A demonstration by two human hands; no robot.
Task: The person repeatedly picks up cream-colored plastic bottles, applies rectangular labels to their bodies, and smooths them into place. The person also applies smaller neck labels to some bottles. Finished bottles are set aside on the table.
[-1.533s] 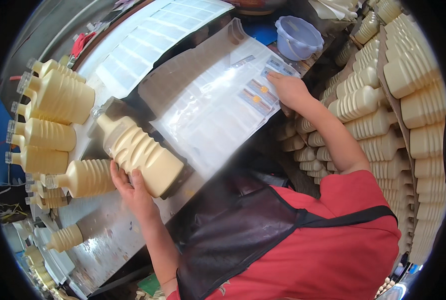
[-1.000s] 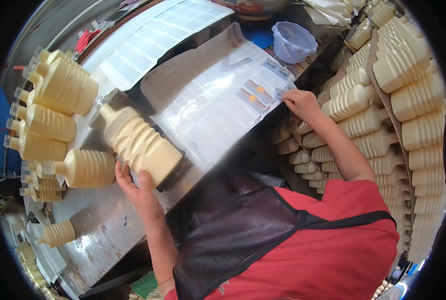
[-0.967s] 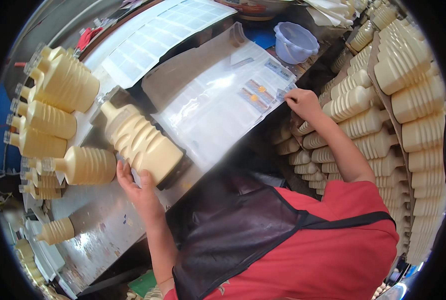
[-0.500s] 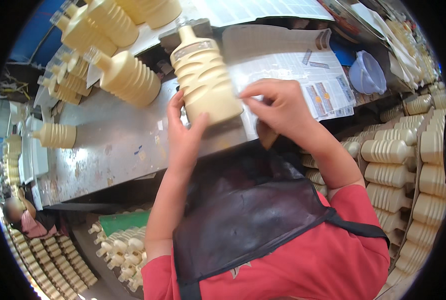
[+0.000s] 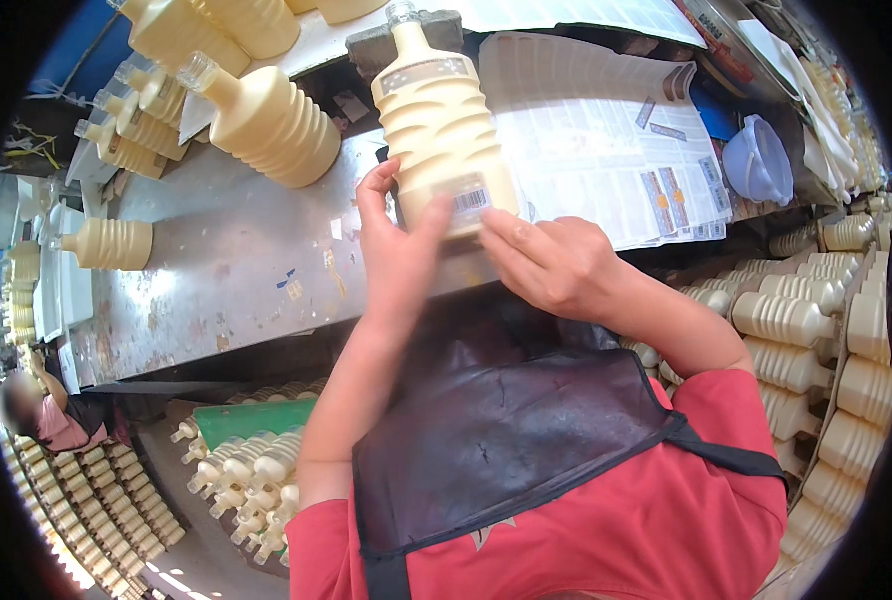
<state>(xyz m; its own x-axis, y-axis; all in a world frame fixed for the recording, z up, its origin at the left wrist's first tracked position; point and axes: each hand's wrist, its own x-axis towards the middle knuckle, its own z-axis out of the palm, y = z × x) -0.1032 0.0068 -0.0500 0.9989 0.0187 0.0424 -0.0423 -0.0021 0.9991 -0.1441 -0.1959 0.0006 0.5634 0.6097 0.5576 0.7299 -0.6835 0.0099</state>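
Note:
A cream plastic bottle [image 5: 441,130] with wavy ridges and a clear neck leans back on the bench, its neck resting against a grey block [image 5: 363,50]. My left hand [image 5: 398,245] grips its lower left side, fingers behind and blurred thumb across the front. On the flat lower face lies a see-through label with a barcode [image 5: 472,199]. My right hand [image 5: 551,262] is closed, its fingertips pressed together at the label's right edge, by the bottle's lower corner. A patterned band [image 5: 428,72] runs across the bottle's shoulder.
Similar bottles [image 5: 271,125] stand at the left of the metal bench [image 5: 216,270]. Label sheets [image 5: 596,130] lie to the right, near a pale blue bucket [image 5: 758,160]. Stacked bottles [image 5: 786,315] fill the right side; more [image 5: 251,465] lie below left. Another person [image 5: 61,420] is at far left.
My right hand has come in from beside the bottle to its lower front corner. A barcode label now shows on the bottle's lower face. My left thumb has moved across the front.

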